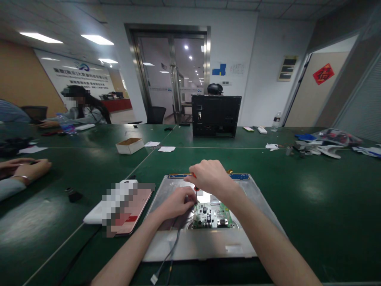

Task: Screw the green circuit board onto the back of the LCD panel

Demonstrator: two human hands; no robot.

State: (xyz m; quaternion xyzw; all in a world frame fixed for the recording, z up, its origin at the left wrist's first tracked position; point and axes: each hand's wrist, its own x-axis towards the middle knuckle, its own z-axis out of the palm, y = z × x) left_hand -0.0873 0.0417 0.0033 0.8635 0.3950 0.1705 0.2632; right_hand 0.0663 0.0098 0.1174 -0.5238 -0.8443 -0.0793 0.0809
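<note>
A metal display panel (214, 246) lies flat before me, with a green circuit board (212, 216) at its middle. My right hand (212, 174) is closed around the red handle of a screwdriver (196, 194), whose shaft points down at the board's upper left corner. Beside the shaft, my left hand (178, 202) has its thumb and fingers pressed together low over that corner; whatever they pinch is hidden. A grey cable (174, 246) with a white plug runs from under the left hand toward the front edge. A blue strip board (239, 176) lines the panel's far edge.
Left of the panel lie a pink phone (139, 206) and a white power bank (97, 210), partly blurred. Farther back stand an open small box (130, 145) and a black monitor housing (216, 116). Another person's hands (32, 171) rest at left. Plastic bags (336, 137) lie at right.
</note>
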